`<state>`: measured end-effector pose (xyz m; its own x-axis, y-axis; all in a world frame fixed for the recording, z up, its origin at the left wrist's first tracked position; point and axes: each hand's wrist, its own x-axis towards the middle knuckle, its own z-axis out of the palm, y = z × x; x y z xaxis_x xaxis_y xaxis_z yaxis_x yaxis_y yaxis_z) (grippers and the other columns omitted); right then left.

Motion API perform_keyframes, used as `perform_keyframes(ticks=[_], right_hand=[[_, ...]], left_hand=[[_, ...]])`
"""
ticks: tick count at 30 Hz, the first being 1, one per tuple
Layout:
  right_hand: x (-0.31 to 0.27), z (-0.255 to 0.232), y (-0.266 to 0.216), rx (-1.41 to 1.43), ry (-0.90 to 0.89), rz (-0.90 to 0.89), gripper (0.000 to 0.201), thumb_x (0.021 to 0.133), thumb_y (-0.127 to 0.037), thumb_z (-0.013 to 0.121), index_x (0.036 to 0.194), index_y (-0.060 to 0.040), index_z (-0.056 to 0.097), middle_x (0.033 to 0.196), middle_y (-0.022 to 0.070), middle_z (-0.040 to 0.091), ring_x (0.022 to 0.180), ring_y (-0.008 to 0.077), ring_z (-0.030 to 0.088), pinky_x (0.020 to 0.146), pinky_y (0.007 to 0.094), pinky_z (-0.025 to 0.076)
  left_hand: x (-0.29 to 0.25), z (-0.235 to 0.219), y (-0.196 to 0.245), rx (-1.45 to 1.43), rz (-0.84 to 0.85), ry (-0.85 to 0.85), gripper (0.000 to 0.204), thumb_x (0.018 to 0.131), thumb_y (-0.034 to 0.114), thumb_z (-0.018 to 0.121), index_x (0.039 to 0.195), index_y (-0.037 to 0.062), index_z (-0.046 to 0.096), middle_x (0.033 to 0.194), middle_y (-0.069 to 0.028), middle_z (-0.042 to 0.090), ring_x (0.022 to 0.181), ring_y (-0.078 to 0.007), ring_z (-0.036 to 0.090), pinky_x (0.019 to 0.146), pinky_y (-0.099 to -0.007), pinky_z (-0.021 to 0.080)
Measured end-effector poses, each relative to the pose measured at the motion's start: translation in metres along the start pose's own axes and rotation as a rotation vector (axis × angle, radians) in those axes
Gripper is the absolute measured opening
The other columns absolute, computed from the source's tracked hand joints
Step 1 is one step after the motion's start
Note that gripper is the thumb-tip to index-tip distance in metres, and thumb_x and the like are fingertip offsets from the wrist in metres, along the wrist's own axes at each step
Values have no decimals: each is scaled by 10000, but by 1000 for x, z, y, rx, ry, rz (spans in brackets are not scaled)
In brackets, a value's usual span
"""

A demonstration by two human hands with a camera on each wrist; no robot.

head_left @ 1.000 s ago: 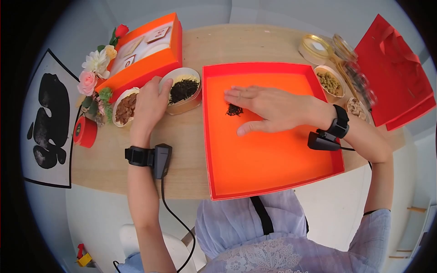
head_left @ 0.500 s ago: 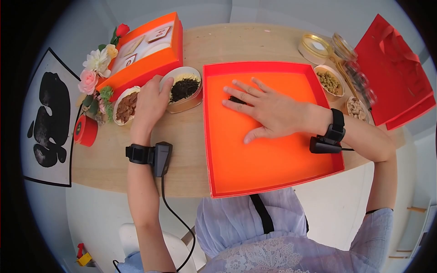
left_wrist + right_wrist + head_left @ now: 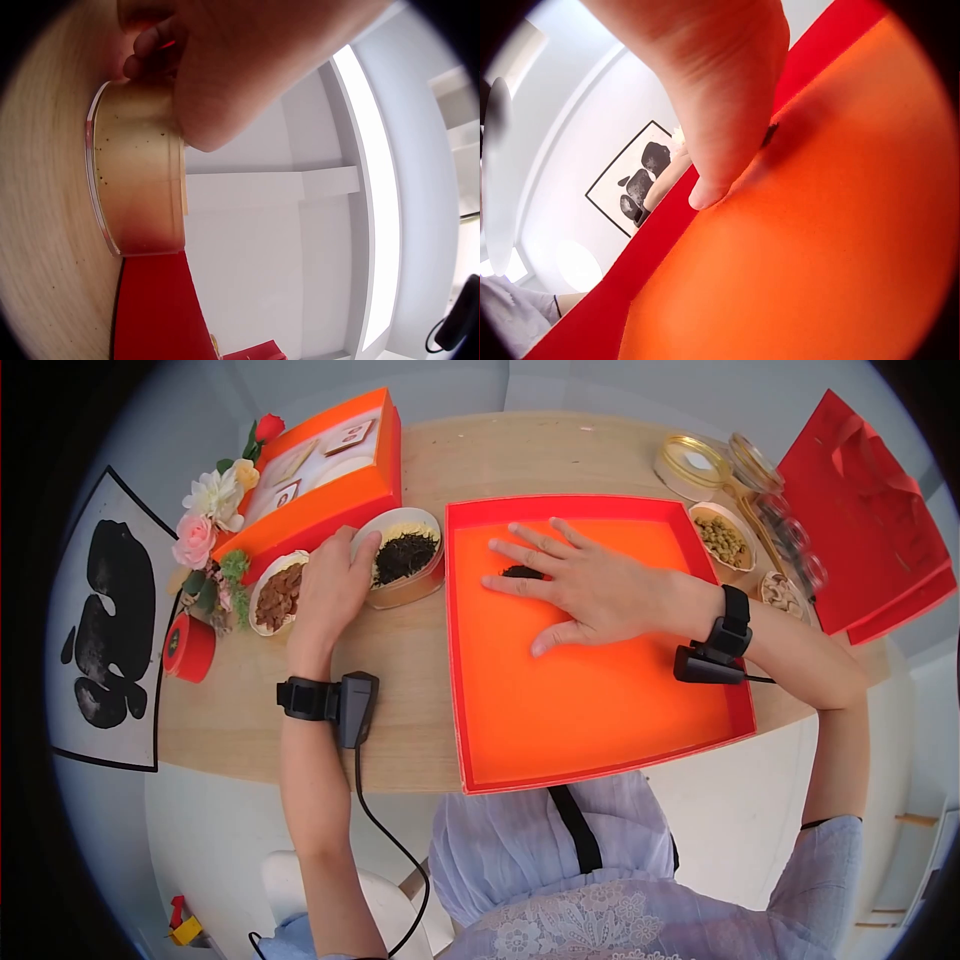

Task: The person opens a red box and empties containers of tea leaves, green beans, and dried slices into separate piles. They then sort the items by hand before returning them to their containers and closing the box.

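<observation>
My left hand [image 3: 335,585] grips the left side of a tub of dark tea leaves [image 3: 405,555], its thumb at the rim. In the left wrist view the tub's golden wall [image 3: 139,172] stands on the table, with curled fingers [image 3: 154,45] beside it. Over a shallow red box tray [image 3: 600,730] with an orange floor, my right hand [image 3: 600,585] lies palm down, fingers spread. A small heap of dark tea leaves [image 3: 522,572] shows between those fingers; the rest of it is hidden. In the right wrist view the thumb [image 3: 709,191] points down close over the orange floor.
Left of the tub are a bowl of brown pieces [image 3: 278,598], flowers [image 3: 212,500], a red tin [image 3: 188,648] and an orange box [image 3: 310,465]. To the right stand a green-filled bowl [image 3: 725,540], a pale-filled bowl [image 3: 782,595], clear jars [image 3: 690,465] and a red bag [image 3: 870,530].
My right hand has spread its fingers wide over the tea heap, covering more of it, then shifted slightly left. The left hand has stayed at the tub.
</observation>
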<state>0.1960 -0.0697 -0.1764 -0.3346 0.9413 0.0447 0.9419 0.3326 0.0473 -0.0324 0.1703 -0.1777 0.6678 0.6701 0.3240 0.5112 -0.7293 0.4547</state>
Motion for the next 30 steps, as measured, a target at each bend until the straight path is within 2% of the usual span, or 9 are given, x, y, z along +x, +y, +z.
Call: perform_keyframes(ticks=[2,8,18,20,21,23,24,26,30], right_hand=[[0,-1,2,-14,52,-8,863,950,-756,416,1596,-187,356,1661,193,259,1547,427,183,1226,636,176],[-14,-22,-3,44,-53,-157,826,943,-760,423,1589,-247,376,1676,168,238,1553,416,169,1227,636,175],[10,-9,14,7,7,-63,843,937,-726,497,1595,-218,361,1684,159,222,1560,410,147,1237,627,158],[13,-21,17,249,144,-13,781,938,-535,659,1555,-123,415,1629,207,323,1508,419,285,1221,558,269],[15,-33,18,251,138,-15,781,938,-535,659,1555,-123,415,1629,207,323,1508,419,285,1221,558,269],[18,-54,20,475,-147,258,712,873,-320,765,1468,-35,499,1525,253,450,1375,415,469,1132,484,410],[16,-51,20,473,-148,261,712,873,-320,765,1468,-35,499,1525,253,450,1375,415,469,1132,484,410],[13,-41,21,434,-41,220,648,830,-242,787,1388,1,564,1320,241,594,1136,400,612,995,465,491],[22,-29,25,509,12,181,575,839,-221,782,1347,-14,611,1182,200,626,981,361,638,902,457,515]], left_hand=[[0,1,-5,10,-5,5,514,1041,428,513,1141,-59,644,1058,-310,682,1066,-459,642,909,-483,484],[-1,-1,-1,23,-1,-13,526,1040,436,512,1149,-62,644,1064,-313,681,1067,-464,642,909,-487,487],[0,-1,0,6,-11,-9,520,1037,432,521,1131,-65,642,1053,-316,679,1061,-465,640,900,-491,485],[-1,-2,0,-3,-11,3,519,1038,432,521,1129,-65,642,1051,-316,679,1057,-466,641,898,-491,485],[0,-2,1,11,-9,1,518,1038,430,520,1129,-65,643,1049,-316,679,1053,-467,642,898,-490,487],[-1,0,1,22,-2,-7,517,1038,429,519,1129,-64,643,1048,-315,679,1049,-468,643,897,-489,488],[0,0,0,26,-3,-5,517,1039,428,519,1136,-64,643,1050,-315,680,1049,-468,645,898,-489,489],[0,-1,-1,30,-7,0,517,1039,426,519,1143,-64,644,1053,-314,681,1049,-468,646,898,-488,490],[0,-1,-1,27,3,-15,529,1039,435,518,1164,-65,642,1066,-310,685,1061,-462,649,903,-484,492]])
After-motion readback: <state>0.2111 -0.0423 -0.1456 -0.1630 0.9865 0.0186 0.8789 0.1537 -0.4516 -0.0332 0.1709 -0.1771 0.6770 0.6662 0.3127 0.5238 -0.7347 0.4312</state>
